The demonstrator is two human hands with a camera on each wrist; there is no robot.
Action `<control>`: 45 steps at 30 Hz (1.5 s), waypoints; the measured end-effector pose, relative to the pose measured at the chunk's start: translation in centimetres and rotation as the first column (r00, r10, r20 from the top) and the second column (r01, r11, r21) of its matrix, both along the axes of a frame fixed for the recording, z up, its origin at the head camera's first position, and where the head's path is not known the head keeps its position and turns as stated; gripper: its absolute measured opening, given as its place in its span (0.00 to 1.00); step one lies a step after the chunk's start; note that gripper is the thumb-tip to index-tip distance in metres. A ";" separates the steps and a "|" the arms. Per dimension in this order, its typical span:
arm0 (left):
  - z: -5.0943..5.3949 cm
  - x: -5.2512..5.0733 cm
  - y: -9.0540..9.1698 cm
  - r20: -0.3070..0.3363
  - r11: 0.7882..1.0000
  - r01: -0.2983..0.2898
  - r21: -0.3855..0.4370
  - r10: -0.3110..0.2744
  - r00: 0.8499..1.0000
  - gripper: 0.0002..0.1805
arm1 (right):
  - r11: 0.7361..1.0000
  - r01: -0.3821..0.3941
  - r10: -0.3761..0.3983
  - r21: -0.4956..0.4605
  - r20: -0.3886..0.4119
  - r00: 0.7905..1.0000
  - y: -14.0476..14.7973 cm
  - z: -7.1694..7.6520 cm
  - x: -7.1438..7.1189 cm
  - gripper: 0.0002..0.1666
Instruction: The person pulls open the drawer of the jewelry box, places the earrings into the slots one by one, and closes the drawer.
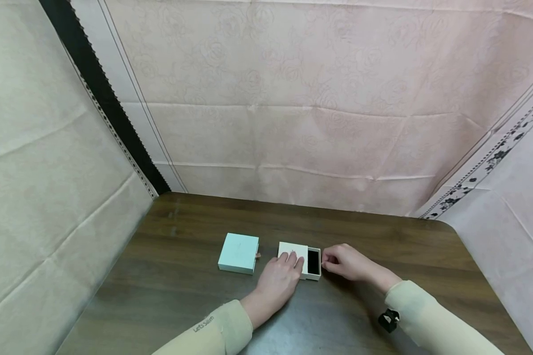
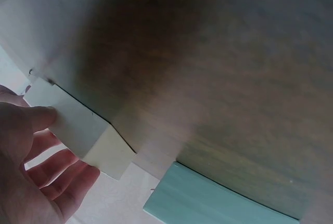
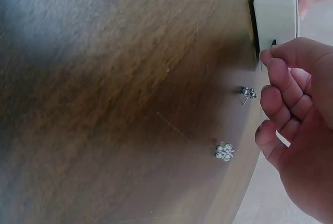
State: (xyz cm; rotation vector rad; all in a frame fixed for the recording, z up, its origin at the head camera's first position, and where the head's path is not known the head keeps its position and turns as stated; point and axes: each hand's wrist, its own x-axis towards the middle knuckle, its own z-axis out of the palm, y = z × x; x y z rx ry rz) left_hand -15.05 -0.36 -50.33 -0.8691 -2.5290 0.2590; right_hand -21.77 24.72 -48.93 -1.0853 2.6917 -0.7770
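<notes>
White, the slim gift box lies just below the frame's centre, gripped by the left hand, its drawer out rightward toward the right hand, which pinches the black tab, a mint box leftward on the worktop.

The table is brown with wood grain, the box nearer its left edge pale turquoise, and the other box white, black inside.

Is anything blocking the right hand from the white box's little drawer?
Nothing visible: the right hand is right at the open drawer, and the teal box sits off left of the white box.
</notes>
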 end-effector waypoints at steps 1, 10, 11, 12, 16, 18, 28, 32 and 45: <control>0.0 0.0 0.0 0.004 1.000 0.000 -0.002 0.000 1.000 0.15 | 1.000 0.003 -0.003 0.004 0.001 1.000 0.1 0.0 0.0 0.14; -0.2 -0.1 0.0 -0.022 1.000 0.010 0.004 -0.010 1.000 0.15 | 0.999 0.027 -0.028 0.022 0.045 0.999 0.6 0.2 -0.1 0.13; -0.3 -0.1 -0.1 -0.026 1.000 0.011 0.005 -0.011 1.000 0.15 | 0.999 0.029 -0.030 0.023 0.050 0.998 0.7 0.3 -0.1 0.13; -0.3 -0.1 -0.1 -0.030 1.000 0.011 0.005 -0.011 0.999 0.15 | 0.999 0.030 -0.031 0.024 0.054 0.998 0.8 0.3 -0.1 0.13; -0.3 -0.1 -0.1 -0.036 1.000 0.006 0.003 -0.006 0.999 0.15 | 0.999 0.028 -0.029 0.023 0.053 0.998 1.0 0.3 -0.2 0.13; -0.3 -0.1 -0.1 -0.035 1.000 0.004 0.002 -0.004 0.999 0.15 | 1.000 0.021 -0.022 0.019 0.043 0.999 1.1 0.4 -0.3 0.13; -0.3 -0.1 -0.1 -0.031 1.000 0.010 0.013 -0.010 0.999 0.15 | 0.999 0.025 -0.026 0.029 0.051 0.998 1.5 0.9 -0.1 0.14; -0.3 0.0 -0.1 -0.034 1.000 0.017 0.018 -0.016 0.999 0.16 | 0.999 0.022 -0.023 0.029 0.039 0.999 1.8 1.0 0.0 0.14; -0.3 0.0 -0.2 -0.040 1.000 0.025 0.015 -0.024 0.999 0.16 | 0.997 0.048 -0.047 0.067 -0.004 0.999 3.4 0.8 0.2 0.15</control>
